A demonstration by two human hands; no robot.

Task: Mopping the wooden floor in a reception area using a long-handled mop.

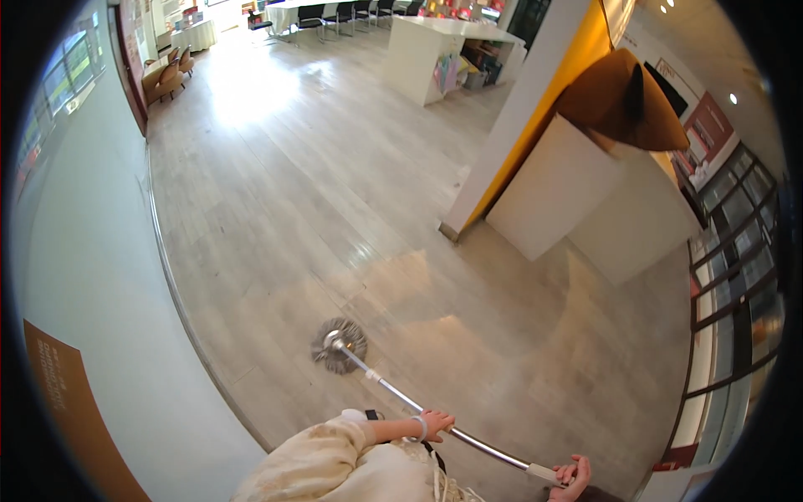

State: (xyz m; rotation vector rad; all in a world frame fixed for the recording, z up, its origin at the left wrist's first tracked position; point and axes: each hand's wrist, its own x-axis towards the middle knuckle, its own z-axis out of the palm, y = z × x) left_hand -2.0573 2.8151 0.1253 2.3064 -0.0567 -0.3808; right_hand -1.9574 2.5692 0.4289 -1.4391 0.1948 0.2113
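Observation:
A mop (493, 452) with a silver pole slants from the lower right up to the left. Its round head of grey strands (339, 346) lies spread on the wood-look floor (276, 276). My left hand (435, 425), with a pale bracelet at its wrist, is closed round the middle of the pole. Near the pole's upper end, my right hand (572, 478) is closed on the pale grip, with part of the hand cut off by the picture's lower edge. A loose cream sleeve (309, 456) covers my left upper arm.
On the left runs a pale wall (142, 335) with a brown panel (71, 410). A pillar (502, 142) and white counter (556, 184) stand ahead to the right. Dark-framed shelving (732, 309) lines the right side. Farther off are a white island (427, 63), black chairs (309, 18) and brown chairs (167, 77).

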